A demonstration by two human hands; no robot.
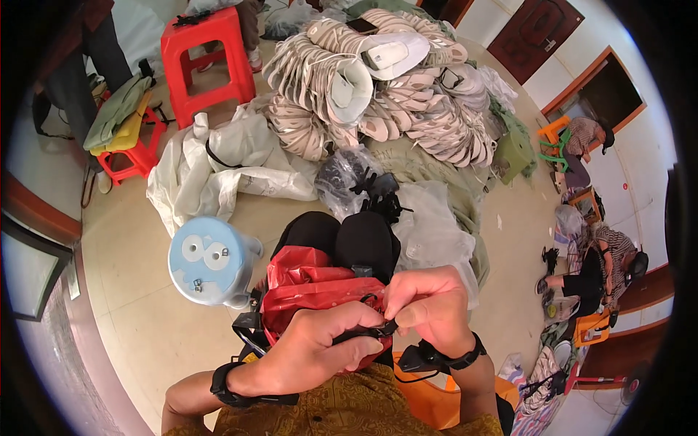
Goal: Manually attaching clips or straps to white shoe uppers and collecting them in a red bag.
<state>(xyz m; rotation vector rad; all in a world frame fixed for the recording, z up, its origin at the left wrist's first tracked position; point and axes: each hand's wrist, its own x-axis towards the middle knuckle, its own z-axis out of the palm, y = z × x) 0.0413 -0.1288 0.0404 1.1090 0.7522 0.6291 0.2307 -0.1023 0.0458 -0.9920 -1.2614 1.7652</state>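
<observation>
Over my lap, my left hand closes thumb and fingers round a small black strap-like piece. My right hand pinches the end of the same piece close by, so the two hands almost meet. Its exact kind is too small to make out. Beneath the hands, a crumpled red plastic bag lies across my thighs. Just beyond my knees, a bundle of black straps sits on a clear plastic bag.
A large heap of pale shoe uppers lies ahead on sacking, beside a white woven sack. To the left stand a blue round stool and a red stool. Two people sit at the right; another stands far left.
</observation>
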